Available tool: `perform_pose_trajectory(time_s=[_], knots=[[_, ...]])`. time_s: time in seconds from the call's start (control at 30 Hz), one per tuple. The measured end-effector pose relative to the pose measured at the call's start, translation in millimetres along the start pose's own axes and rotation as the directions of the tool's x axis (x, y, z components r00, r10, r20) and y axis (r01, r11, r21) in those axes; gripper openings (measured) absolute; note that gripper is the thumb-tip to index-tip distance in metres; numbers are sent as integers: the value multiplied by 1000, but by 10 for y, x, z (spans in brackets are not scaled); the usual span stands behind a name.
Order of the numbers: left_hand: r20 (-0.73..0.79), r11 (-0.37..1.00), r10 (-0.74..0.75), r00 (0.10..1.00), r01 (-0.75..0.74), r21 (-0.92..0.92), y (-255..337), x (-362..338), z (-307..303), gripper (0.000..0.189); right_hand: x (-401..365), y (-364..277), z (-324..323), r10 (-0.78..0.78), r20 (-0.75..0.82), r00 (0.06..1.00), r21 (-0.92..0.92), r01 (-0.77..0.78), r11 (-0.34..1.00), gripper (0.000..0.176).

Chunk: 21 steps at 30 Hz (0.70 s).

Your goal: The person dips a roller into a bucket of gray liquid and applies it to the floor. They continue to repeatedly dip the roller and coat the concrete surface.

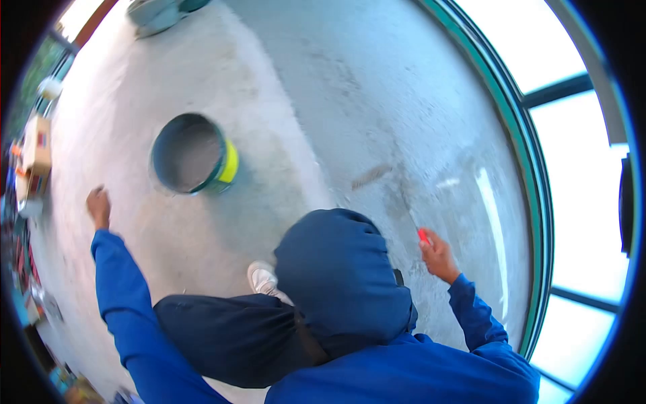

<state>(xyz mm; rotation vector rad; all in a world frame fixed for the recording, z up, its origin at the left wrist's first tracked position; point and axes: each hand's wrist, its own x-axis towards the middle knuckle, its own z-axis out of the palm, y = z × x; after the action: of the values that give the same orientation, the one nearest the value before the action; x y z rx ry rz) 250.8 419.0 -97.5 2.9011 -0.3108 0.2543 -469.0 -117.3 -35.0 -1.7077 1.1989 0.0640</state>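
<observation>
In the head view my right hand is wrapped round the red handle of a tool, held low over the grey wet-looking floor on the right. The tool's far end is thin and blurred, so its kind cannot be made out. A brownish-grey strip shows on the floor just ahead of it. My left hand is held out to the left with its fingers curled in, and no object shows in it. Nearest to that hand, a dark bucket with a yellow label stands upright, holding grey mix.
A pale edge divides the lighter floor from the darker coated floor. Green-framed windows run along the right. Cardboard boxes and clutter line the left, and a greyish container stands at the back. A dark head covering blocks the lower middle.
</observation>
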Motion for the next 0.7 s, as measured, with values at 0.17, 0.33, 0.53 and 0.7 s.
perform_pose_trajectory(time_s=[0.17,0.33,0.53,0.7], knots=[[346,842,-240,907,372,-392,686,-184,-182,32,675,-1790,140,-631,80,771,-235,630,740,40],[363,869,-248,898,372,-327,749,-204,-279,29,719,-3383,712,-772,393,499,-327,861,390,34],[353,871,-289,890,398,-289,737,-277,-419,29,921,-4020,1663,-578,660,481,-469,864,184,31],[324,880,-289,901,383,-281,679,-261,-382,28,1050,-4146,2111,-456,729,511,-545,836,65,29]])
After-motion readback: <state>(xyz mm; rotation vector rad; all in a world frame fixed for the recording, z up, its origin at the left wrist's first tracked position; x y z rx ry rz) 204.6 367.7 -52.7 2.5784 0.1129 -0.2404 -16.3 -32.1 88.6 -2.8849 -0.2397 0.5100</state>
